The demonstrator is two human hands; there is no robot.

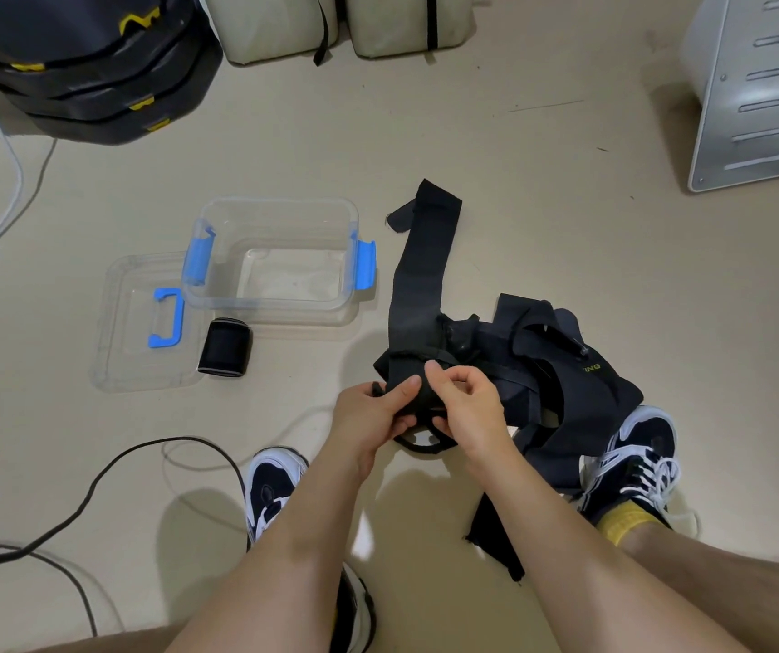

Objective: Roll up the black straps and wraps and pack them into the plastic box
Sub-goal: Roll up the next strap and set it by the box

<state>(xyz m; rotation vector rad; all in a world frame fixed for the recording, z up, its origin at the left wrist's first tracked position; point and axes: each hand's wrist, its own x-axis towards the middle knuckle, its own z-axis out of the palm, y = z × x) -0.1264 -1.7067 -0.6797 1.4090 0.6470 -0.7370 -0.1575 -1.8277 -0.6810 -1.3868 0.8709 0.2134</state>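
head view: close to me, the left hand [373,407] and right hand [465,402] both pinch the near end of a long strap [420,275], with fingers curled on it. the rest of the strap lies flat on the floor and runs away from me. it looks soft, thin and light, so i think it will flop and come loose. i would grip the rolled end tight, thumbs on top. a pile [566,369] of more straps sits just to its right. farther left are one roll [224,346], the lid [133,360], then the box [274,205], with no straps inside.
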